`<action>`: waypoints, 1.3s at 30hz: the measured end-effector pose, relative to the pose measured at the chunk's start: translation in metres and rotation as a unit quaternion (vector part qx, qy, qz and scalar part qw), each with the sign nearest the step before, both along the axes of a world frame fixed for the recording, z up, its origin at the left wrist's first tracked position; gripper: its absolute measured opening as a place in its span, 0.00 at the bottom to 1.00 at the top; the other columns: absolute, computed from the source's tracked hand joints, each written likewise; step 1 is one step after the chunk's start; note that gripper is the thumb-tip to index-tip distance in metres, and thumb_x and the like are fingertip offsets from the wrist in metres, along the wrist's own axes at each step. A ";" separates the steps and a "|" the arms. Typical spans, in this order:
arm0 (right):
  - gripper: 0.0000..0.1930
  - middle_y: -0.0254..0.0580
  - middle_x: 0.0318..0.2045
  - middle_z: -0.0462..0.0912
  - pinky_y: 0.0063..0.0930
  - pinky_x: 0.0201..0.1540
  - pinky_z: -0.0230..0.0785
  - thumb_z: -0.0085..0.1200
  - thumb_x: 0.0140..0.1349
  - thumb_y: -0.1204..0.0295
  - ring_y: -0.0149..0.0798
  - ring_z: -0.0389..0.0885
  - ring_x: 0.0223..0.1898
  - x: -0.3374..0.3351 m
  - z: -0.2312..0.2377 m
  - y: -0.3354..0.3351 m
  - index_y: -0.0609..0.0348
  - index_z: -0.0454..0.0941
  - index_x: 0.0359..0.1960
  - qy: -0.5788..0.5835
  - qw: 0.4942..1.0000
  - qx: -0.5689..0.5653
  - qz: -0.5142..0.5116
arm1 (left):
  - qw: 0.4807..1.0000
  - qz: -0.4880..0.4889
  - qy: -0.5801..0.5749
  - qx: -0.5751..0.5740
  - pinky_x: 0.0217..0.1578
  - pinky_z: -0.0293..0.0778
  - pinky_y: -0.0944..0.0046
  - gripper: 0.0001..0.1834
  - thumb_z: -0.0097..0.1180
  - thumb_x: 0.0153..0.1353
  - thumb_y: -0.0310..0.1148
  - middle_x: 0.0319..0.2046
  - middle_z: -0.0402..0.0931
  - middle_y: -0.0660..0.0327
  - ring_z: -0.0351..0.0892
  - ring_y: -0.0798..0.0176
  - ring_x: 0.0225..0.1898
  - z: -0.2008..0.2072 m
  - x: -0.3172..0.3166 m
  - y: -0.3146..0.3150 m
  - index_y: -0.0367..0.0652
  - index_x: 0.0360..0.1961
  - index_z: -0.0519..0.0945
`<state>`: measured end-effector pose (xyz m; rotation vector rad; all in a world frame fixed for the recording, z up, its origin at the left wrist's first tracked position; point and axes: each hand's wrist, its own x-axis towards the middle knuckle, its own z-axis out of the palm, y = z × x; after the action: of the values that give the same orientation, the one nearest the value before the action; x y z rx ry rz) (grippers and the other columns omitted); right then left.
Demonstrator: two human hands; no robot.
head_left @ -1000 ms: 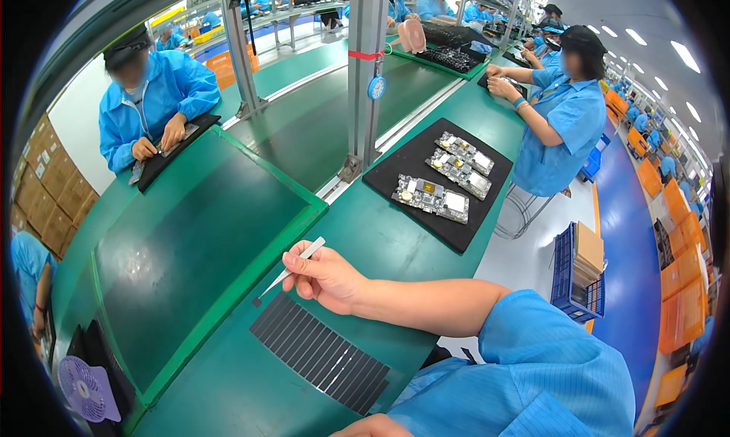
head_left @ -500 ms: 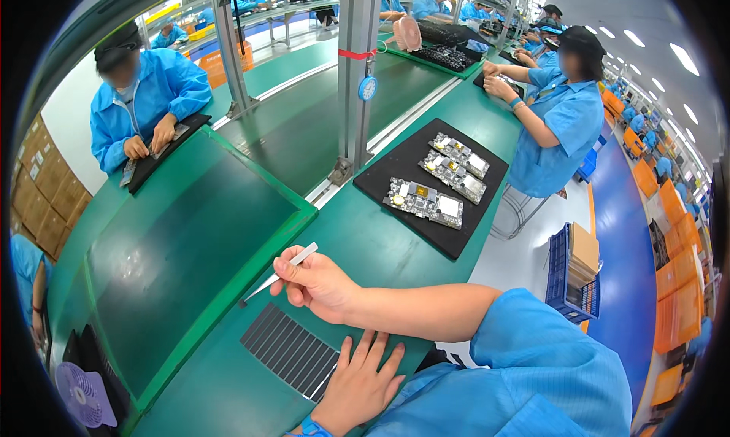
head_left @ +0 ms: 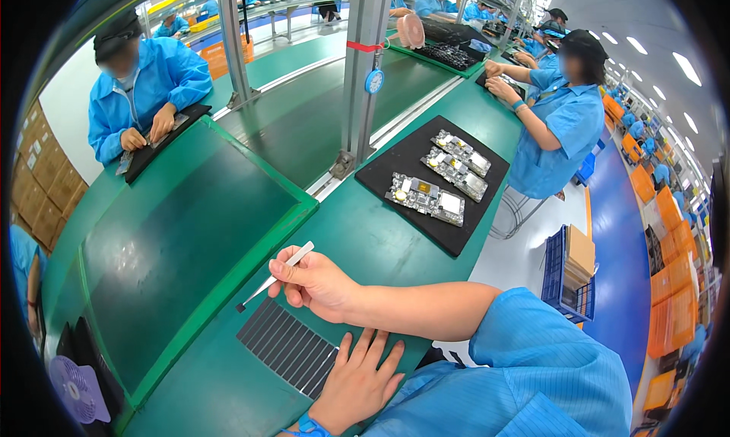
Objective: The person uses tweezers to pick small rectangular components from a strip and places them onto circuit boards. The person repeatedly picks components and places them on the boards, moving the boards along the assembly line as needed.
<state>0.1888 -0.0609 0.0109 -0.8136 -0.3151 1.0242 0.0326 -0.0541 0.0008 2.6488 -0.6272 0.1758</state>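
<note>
Metal tweezers (head_left: 301,252) are pinched in my right hand (head_left: 313,285), slanting down to the left. At their tip is a small dark piece (head_left: 241,308), just past the upper left corner of a sheet of dark strips (head_left: 283,344) with thin light lines between them. My left hand (head_left: 360,384) lies flat with its fingers spread, over the right end of that sheet and the green table (head_left: 205,376). Beyond my right hand, several circuit boards (head_left: 426,197) with silver and yellow parts lie on a black mat (head_left: 441,243).
A raised green edge (head_left: 228,300) runs along the left worktop. A metal post (head_left: 363,79) with a hanging blue tag stands ahead. Co-workers sit at left (head_left: 148,87) and stand at right (head_left: 559,117). A purple fan (head_left: 76,387) stands lower left; a blue crate (head_left: 563,277) is at right.
My right hand and the tweezers have shifted very slightly left. The dark piece at the tip shows more plainly. My left hand stays in place on the sheet.
</note>
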 end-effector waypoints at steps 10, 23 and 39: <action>0.13 0.42 0.27 0.81 0.15 0.22 0.61 0.58 0.62 0.59 0.23 0.71 0.17 0.001 0.002 -0.001 0.52 0.69 0.36 0.002 1.000 0.003 0.004 | 0.987 0.074 -0.139 -0.013 0.55 0.59 0.44 0.22 0.58 0.53 0.38 0.53 0.69 0.48 0.68 0.48 0.56 0.011 -0.007 0.006 0.40 0.49 0.76; 0.11 0.42 0.26 0.80 0.16 0.21 0.61 0.57 0.63 0.61 0.23 0.70 0.17 0.008 0.000 -0.001 0.52 0.71 0.35 0.022 1.000 -0.017 -0.012 | 0.974 0.142 -0.166 -0.061 0.61 0.52 0.41 0.20 0.59 0.48 0.26 0.52 0.72 0.55 0.66 0.47 0.60 0.000 0.006 0.027 0.42 0.46 0.78; 0.11 0.40 0.24 0.80 0.17 0.20 0.59 0.57 0.63 0.61 0.23 0.70 0.16 0.009 -0.001 0.000 0.52 0.70 0.35 0.023 0.999 -0.026 -0.028 | 0.973 0.138 -0.159 -0.096 0.60 0.53 0.41 0.16 0.58 0.50 0.26 0.51 0.73 0.52 0.68 0.49 0.60 0.001 0.006 0.027 0.40 0.43 0.79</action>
<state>0.1978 -0.0613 0.0096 -0.8406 -0.2255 1.0007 0.0390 -0.0276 0.0014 2.5256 -0.3125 0.7164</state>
